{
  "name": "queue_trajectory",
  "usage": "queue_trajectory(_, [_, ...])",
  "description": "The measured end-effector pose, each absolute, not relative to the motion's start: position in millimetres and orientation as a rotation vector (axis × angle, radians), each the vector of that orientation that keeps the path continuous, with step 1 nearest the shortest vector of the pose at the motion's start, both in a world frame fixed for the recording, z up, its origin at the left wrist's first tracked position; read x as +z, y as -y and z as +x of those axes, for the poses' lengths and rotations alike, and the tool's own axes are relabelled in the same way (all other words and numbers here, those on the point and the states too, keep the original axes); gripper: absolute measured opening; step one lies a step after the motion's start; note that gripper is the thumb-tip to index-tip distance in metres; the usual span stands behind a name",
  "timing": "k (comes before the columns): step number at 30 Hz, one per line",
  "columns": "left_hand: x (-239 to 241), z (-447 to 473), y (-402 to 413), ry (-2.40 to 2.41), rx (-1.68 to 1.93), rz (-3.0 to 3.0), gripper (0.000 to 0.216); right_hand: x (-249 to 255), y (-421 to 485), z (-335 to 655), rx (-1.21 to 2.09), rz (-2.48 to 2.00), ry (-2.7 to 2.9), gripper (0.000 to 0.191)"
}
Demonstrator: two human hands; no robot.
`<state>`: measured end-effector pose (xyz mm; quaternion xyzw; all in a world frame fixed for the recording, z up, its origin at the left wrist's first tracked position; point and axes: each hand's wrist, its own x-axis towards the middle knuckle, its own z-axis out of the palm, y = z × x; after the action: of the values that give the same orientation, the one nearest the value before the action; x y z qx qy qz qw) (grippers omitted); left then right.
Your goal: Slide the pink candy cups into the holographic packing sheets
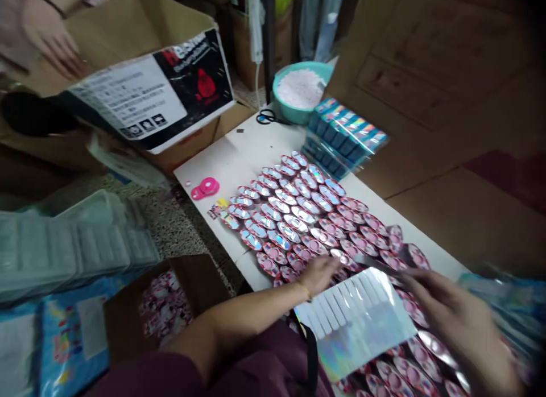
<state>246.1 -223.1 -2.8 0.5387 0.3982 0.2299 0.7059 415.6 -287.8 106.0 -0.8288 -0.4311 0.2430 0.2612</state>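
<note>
**Shiny ovals at the far end, pink ones up close – maybe halfway?**

So I'm standing here watching, and the oval pieces [294,223] are packed in rows down the white table [262,147]. The far rows have silvery tops, which I'd read as the done ones; the nearer rows mostly look plain pink, so I'd guess a good half is left. Some of that could just be glare, mind you.

A silvery sheet [367,340] with pale strips lies over the near rows. The right hand [452,309] is pinched around a thin tool [384,266] – too blurry to say what. The left hand [321,274] rests low on the ovals, fingers close together; can't tell if it's gripping anything.

Far end of the table: pink tape dispenser [207,187], black scissors [267,117], teal bowl [294,114] of pale stuff, wrapped blue boxes [345,138]. Clear trays [85,249] and an open box [205,283] of pink bits sit off to the left. Behind those, someone else's hand [55,44] is at a big printed carton [174,90].
</note>
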Motion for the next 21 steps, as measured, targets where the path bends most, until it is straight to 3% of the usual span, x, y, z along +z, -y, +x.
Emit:
queue_trajectory(2, [10,214,220,-0.938,0.527,0.955,0.061,97,277,387,0.923,-2.095,1.019,0.032])
queue_trajectory(6, [15,165,213,-1.019,0.559,0.752,0.050,64,261,326,1.165,-1.808,0.757,0.031])
queue_trajectory(21, [-3,99,192,-1.173,0.517,0.506,0.034,16,257,244,1.467,-1.500,0.470,0.028])
